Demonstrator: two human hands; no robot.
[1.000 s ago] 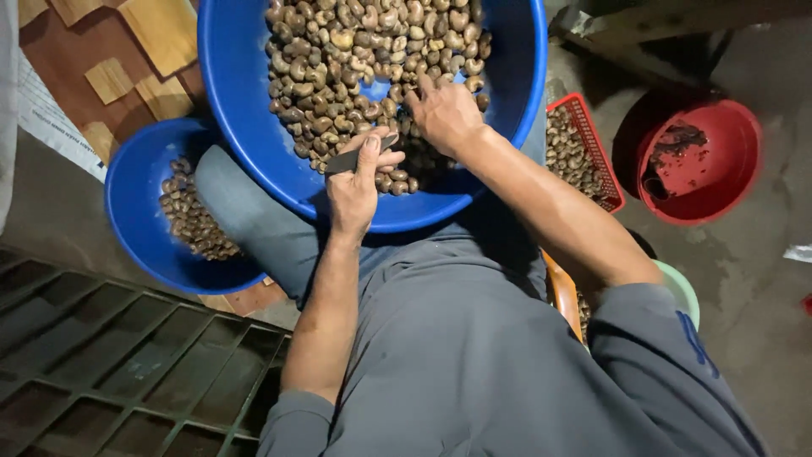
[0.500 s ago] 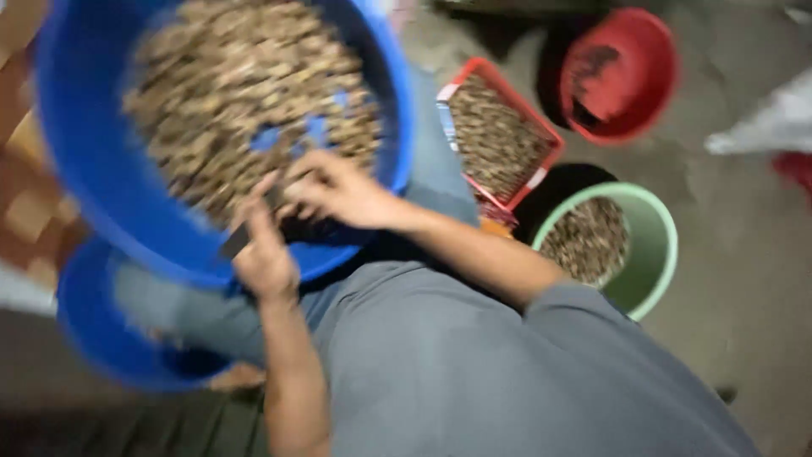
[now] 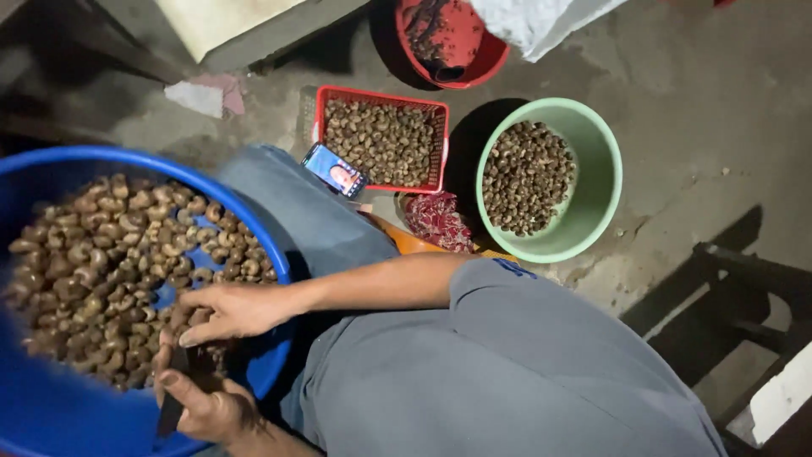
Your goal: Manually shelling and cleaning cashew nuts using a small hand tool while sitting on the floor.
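Note:
A large blue basin (image 3: 51,415) full of brown cashew nuts in their shells (image 3: 93,262) rests on my lap at the left. My right hand (image 3: 227,311) reaches into it, with its fingertips down among the nuts at the near edge; whether it pinches one is hidden. Just below, my left hand (image 3: 207,408) is closed around a small dark blade (image 3: 169,415) held over the basin's rim.
On the concrete floor stand a red mesh basket (image 3: 320,114) of nuts, a green bowl (image 3: 605,169) of nuts and a red bowl (image 3: 486,59). A phone with a lit screen (image 3: 335,171) lies on my knee. A dark frame (image 3: 744,296) stands at the right.
The view has swung to the right, so the blue basin now sits at the left and the green bowl is in full view. Both hands stay at the basin.

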